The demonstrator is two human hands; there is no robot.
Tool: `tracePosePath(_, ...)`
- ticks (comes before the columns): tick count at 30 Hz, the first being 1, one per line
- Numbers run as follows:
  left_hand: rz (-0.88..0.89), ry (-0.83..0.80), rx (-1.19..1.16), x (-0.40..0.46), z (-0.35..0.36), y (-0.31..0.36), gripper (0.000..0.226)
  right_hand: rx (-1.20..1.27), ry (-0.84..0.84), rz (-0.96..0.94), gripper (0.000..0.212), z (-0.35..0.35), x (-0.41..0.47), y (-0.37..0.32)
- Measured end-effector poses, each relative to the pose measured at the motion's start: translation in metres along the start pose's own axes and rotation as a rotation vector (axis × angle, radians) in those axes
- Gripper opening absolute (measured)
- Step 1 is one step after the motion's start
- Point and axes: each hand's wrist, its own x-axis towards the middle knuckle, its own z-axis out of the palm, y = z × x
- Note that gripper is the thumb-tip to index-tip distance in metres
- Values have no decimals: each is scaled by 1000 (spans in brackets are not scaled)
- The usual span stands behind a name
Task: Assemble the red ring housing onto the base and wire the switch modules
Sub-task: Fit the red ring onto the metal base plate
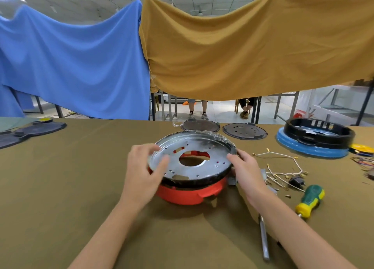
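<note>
The red ring [190, 193] sits on the table [60, 177] at centre. One metal base plate [192, 157] lies on it, tilted, its far edge raised, its open face up. The left hand [141, 173] touches the plate's left rim with spread, relaxed fingers; the right hand [248, 169] curls over its right rim. To the right lie one wire bundle [283, 167], one plug [296, 181] and one screwdriver [310, 201]. Two dark discs [243, 131] lie behind.

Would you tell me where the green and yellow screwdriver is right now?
In the head view, the screwdriver lies on the table's right side, just right of the right hand and below the loose wires.
</note>
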Motion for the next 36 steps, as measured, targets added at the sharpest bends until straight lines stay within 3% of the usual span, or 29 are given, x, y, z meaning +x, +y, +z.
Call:
tracePosePath(1, -211, 72, -12, 5, -2, -6, 25, -20, 3, -10, 30, 0, 0, 0)
tracePosePath(3, -636, 23, -99, 10, -7, -15, 42, -63, -8, -39, 33, -1, -1, 1)
tracePosePath(5, -773, -154, -183, 8, -7, -21, 36, -82, -35, -64, 29, 0, -3, 0)
tracePosePath(8, -722, -220, -257, 7, -1, -21, 19, -126, -66, -108, 24, -2, -7, -4)
tracePosePath(11, -719, -65, -414, 13, -6, -23, 20, -93, -108, -147, 17, -1, -13, -7)
tracePosePath(14, -777, 56, -495, 17, -16, -26, 17, -151, -141, -168, 24, 8, -20, -7)
tracePosePath(19, -792, -43, -557, 12, -8, -23, 26, -164, -95, -80, 14, 10, -19, -2)
tracePosePath(22, -767, -22, -588, 14, -10, -22, 27, -157, -77, -93, 18, 10, -20, 0)
tracePosePath(27, -703, 20, -588, 13, -12, -20, 8, -137, -81, -151, 27, 13, -26, 0)
tracePosePath(36, -695, 133, -605, 16, -14, -21, 15, -104, -89, -257, 44, 15, -29, -6)
